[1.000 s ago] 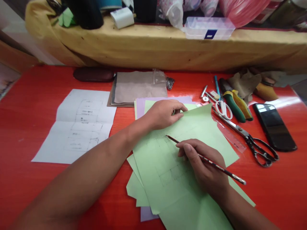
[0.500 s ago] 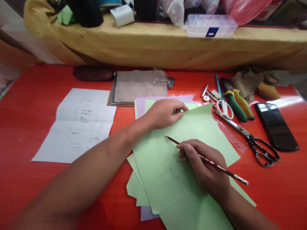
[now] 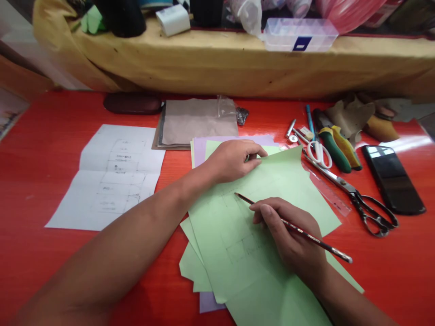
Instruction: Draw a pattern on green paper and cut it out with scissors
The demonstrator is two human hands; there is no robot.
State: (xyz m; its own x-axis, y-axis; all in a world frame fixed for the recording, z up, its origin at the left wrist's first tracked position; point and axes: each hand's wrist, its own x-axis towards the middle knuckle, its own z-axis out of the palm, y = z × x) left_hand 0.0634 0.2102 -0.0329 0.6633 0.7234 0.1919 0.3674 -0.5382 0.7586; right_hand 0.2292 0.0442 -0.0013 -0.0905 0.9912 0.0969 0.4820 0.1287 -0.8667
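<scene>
My right hand (image 3: 292,235) is closed round a dark pencil (image 3: 316,240) with a pale end. The pencil's point is over a light green sheet (image 3: 217,267) bearing faint pencil lines and a small drawn box shape. My left hand (image 3: 237,159) rests across the upper part of that sheet, thumb and fingers curled together at its top edge. The sheet's upper right corner curls up. Beneath it lie more green sheets and a lilac sheet (image 3: 210,302). Left of them is a creased white paper (image 3: 88,181) with a hand-drawn diagram.
On the right lie large scissors (image 3: 350,188), white-handled scissors (image 3: 319,155), green-and-yellow pliers (image 3: 336,147), a clear ruler (image 3: 329,197) and a black phone (image 3: 394,179). Grey-brown sheets (image 3: 197,122) and a dark case (image 3: 132,103) lie behind. A cloth-covered ledge (image 3: 204,68) holds a plastic box (image 3: 301,34).
The view has shifted very slightly. Both hands and the pencil stay in almost the same places on the green sheet.
</scene>
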